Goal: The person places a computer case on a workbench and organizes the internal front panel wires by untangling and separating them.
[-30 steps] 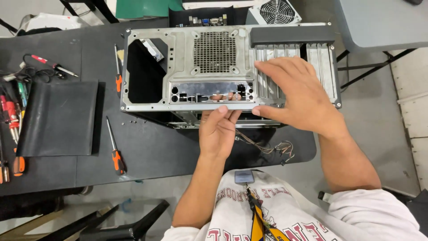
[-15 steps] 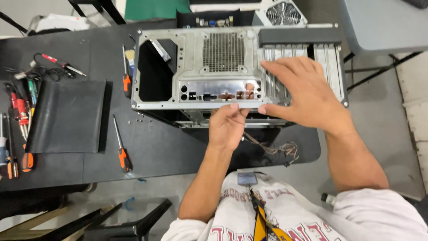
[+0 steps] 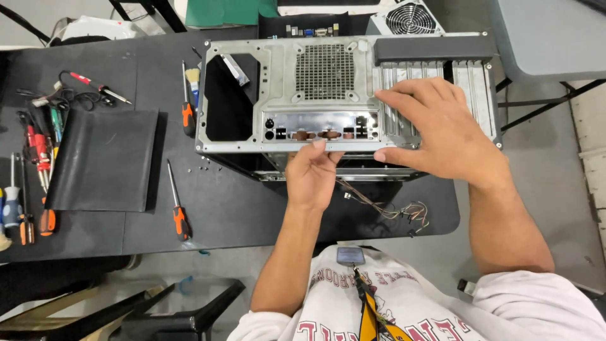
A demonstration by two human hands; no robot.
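A bare metal computer case (image 3: 243,136) stands on a black table (image 3: 240,208), its rear panel facing up at me. A shiny port shield (image 3: 322,126) with several cut-outs sits in that panel. My left hand (image 3: 312,173) reaches under the near edge of the case, and its fingertips show through the shield's holes. My right hand (image 3: 435,129) lies spread over the slot covers (image 3: 476,88) at the right of the shield, thumb hooked on the case's near edge. Loose thin wires (image 3: 391,211) trail out from under the case.
Orange-handled screwdrivers (image 3: 178,215) (image 3: 187,113) lie left of the case, beside a black panel (image 3: 104,161). More tools (image 3: 31,158) crowd the table's left end. A fan unit (image 3: 407,17) and a green mat (image 3: 230,11) lie behind. A grey table (image 3: 549,38) stands right, a black chair (image 3: 164,312) below.
My view has shifted a little, so the case sits further right in the picture. Both hands keep their places on the case, the left fingers still pushing behind the shield.
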